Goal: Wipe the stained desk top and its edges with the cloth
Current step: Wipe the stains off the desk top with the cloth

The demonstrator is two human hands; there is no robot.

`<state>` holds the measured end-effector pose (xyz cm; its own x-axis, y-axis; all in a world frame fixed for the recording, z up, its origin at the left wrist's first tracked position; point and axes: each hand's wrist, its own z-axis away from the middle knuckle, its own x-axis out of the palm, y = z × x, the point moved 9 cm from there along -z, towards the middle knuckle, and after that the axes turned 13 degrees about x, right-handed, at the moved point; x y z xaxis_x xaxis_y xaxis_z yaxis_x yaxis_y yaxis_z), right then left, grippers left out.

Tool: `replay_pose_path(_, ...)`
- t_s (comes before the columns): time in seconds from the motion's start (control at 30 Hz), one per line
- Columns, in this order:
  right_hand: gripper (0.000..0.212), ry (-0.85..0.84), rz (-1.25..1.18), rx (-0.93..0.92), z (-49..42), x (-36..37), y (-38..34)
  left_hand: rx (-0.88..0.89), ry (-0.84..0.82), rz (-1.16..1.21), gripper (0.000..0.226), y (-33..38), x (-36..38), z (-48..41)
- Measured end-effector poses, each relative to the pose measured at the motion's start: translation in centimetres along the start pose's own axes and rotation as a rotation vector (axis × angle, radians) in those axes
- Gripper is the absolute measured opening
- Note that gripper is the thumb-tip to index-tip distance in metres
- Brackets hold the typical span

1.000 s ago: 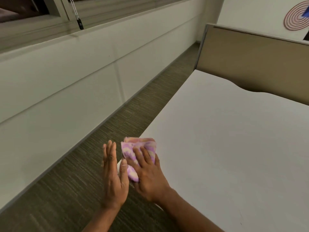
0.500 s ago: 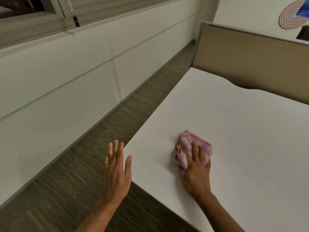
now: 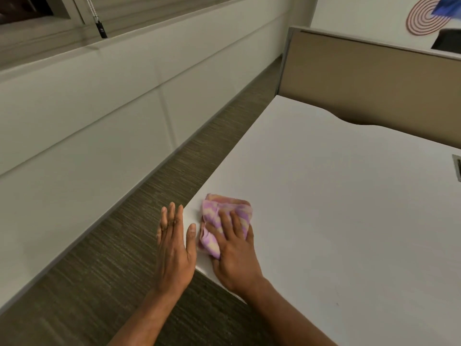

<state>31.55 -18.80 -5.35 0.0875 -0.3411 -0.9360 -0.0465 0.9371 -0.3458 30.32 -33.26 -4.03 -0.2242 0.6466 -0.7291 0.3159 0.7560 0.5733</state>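
Observation:
A white desk top fills the right half of the view, its left edge running from near centre up to the far partition. A folded pink and purple cloth lies near the desk's front left corner. My right hand presses down on the cloth, fingers spread over it. My left hand is held flat and open beside the desk's left edge, thumb over the corner, holding nothing. No stain is clearly visible on the surface.
A tan partition panel stands along the desk's far edge. A grey cable slot sits at the right of the desk. Striped carpet runs between the desk and the white wall on the left.
My right hand slid the cloth from the desk's corner out to the right, then back toward the left edge. My left hand stayed flat beside the corner.

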Motion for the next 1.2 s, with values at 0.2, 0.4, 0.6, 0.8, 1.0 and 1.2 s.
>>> replay_pose_path(0.2,0.071,-0.015,-0.028,0.084,8.0,-0.9,2.7,0.016,-0.05,-0.043,0.066,2.3,2.2,0.3)
replay_pose_path(0.4,0.073,0.171,0.095,0.271,14.1,-4.4,10.3,0.006,-0.155,-0.102,0.067,4.3,4.6,1.1)
replay_pose_path(0.6,0.077,0.09,-0.005,0.576,10.9,-5.2,17.9,0.006,-0.219,-0.156,0.073,5.7,5.6,1.9)
replay_pose_path(0.8,0.072,0.049,0.002,0.412,6.0,-4.0,13.7,0.024,-0.236,-0.159,0.072,7.8,6.8,3.0)
replay_pose_path(1.0,0.079,0.058,-0.018,0.239,13.0,-3.1,11.6,0.021,-0.221,-0.159,0.069,9.0,7.3,3.2)
replay_pose_path(1.2,0.089,0.098,-0.014,0.419,21.1,-5.1,17.5,0.023,-0.268,-0.161,0.071,10.2,8.7,4.3)
